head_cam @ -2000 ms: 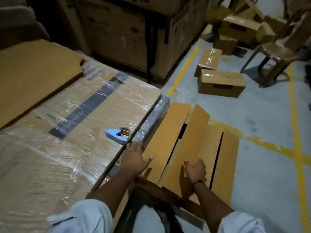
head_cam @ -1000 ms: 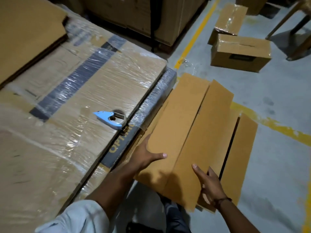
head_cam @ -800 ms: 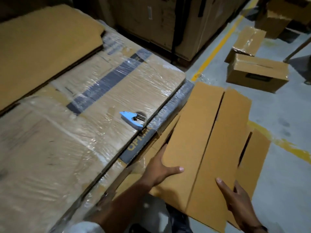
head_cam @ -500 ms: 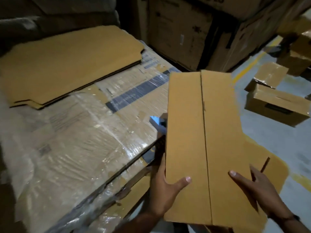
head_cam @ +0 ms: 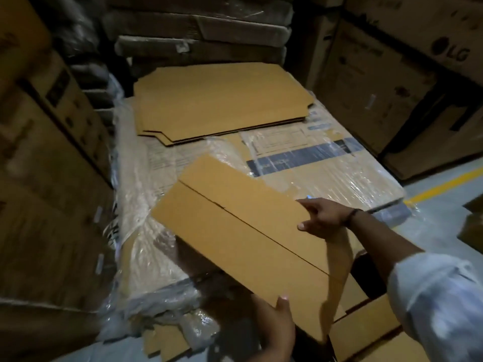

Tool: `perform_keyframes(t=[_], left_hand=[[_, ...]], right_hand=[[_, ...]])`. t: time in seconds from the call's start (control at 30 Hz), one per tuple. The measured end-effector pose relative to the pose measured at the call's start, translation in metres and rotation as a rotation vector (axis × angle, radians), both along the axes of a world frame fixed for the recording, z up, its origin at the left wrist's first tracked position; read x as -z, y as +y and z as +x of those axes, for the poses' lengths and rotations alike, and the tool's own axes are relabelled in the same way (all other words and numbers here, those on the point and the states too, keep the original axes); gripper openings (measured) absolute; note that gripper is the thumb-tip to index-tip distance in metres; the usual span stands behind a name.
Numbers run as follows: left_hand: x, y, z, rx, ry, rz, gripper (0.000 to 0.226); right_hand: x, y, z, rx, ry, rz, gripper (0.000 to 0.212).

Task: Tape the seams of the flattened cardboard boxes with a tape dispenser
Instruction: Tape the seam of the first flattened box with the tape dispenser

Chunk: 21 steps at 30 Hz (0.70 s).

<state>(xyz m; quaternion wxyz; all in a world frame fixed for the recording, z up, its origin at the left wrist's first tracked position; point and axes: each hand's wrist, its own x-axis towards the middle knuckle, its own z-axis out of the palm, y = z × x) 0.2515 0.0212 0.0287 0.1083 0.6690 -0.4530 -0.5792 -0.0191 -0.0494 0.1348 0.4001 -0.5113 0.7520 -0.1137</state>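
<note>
Plastic-wrapped carton (head_cam: pixel 339 176) is bearing sheets (head_cam: pixel 214 108) at its far end. I'm holding the box (head_cam: pixel 235 231) tilted over it, seam facing up, left hand (head_cam: pixel 274 322) gripping its near edge, right hand (head_cam: pixel 324 220) pinching its end.

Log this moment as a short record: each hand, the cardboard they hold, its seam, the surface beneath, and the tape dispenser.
left hand: grips the near edge of the flattened cardboard box, thumb on top
right hand: grips its right edge
seam: runs the length of the box, no tape visible
surface: plastic-wrapped carton, box held over its near part; contact unclear
also on carton: stack of flat cardboard sheets at the far end
tape dispenser: not plainly in view
</note>
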Motion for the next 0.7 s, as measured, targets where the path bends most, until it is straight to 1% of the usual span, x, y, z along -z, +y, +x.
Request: perform_keyframes(t=[0.03, 0.13, 0.2, 0.23, 0.3, 0.37, 0.4, 0.43, 0.47, 0.5, 0.53, 0.57, 0.6, 0.63, 0.67, 0.7], left_hand=[[0.018, 0.003, -0.002, -0.036, -0.005, 0.061, 0.092], [0.083, 0.003, -0.012, -0.099, 0.072, 0.171, 0.082], [0.064, -0.014, -0.021, -0.123, 0.139, 0.246, 0.065], [0.049, -0.021, -0.027, -0.144, 0.171, 0.288, 0.055], [0.015, -0.033, -0.038, -0.146, 0.193, 0.371, 0.047], [-0.007, -0.046, -0.039, -0.100, 0.221, 0.438, 0.039], [-0.019, -0.052, -0.036, -0.015, 0.217, 0.473, 0.033], [-0.028, -0.061, -0.028, 0.130, 0.165, 0.476, 0.031], [-0.034, -0.071, -0.021, 0.305, 0.068, 0.429, 0.034], [-0.034, -0.082, -0.015, 0.449, -0.046, 0.301, 0.035], [-0.031, -0.095, -0.007, 0.529, -0.146, 0.098, 0.031], [-0.029, -0.109, 0.002, 0.537, -0.232, -0.115, 0.028], [-0.029, -0.125, 0.014, 0.480, -0.298, -0.306, 0.025], [-0.031, -0.143, 0.028, 0.377, -0.345, -0.482, 0.021], [-0.033, -0.164, 0.041, 0.277, -0.397, -0.652, 0.022], [-0.031, -0.186, 0.056, 0.216, -0.471, -0.772, 0.035]], right_hand=[[0.009, -0.017, 0.004, -0.058, 0.089, 0.041, 0.057], [0.033, -0.052, 0.026, -0.151, 0.284, 0.135, 0.090], [0.050, -0.062, 0.042, -0.167, 0.380, 0.130, 0.104], [0.057, -0.064, 0.049, -0.170, 0.430, 0.117, 0.106], [0.063, -0.062, 0.063, -0.187, 0.488, 0.075, 0.104], [0.072, -0.055, 0.080, -0.231, 0.520, 0.004, 0.095], [0.078, -0.049, 0.086, -0.254, 0.536, -0.038, 0.089], [0.085, -0.043, 0.092, -0.269, 0.549, -0.081, 0.082], [0.091, -0.034, 0.094, -0.267, 0.554, -0.118, 0.077], [0.097, -0.026, 0.094, -0.260, 0.560, -0.153, 0.073], [0.102, -0.017, 0.094, -0.254, 0.570, -0.183, 0.071], [0.107, -0.008, 0.093, -0.250, 0.581, -0.213, 0.070], [0.111, -0.001, 0.094, -0.250, 0.595, -0.241, 0.069], [0.114, 0.006, 0.092, -0.250, 0.603, -0.255, 0.069], [0.117, 0.010, 0.091, -0.253, 0.602, -0.263, 0.068], [0.120, 0.014, 0.088, -0.261, 0.591, -0.272, 0.068]])
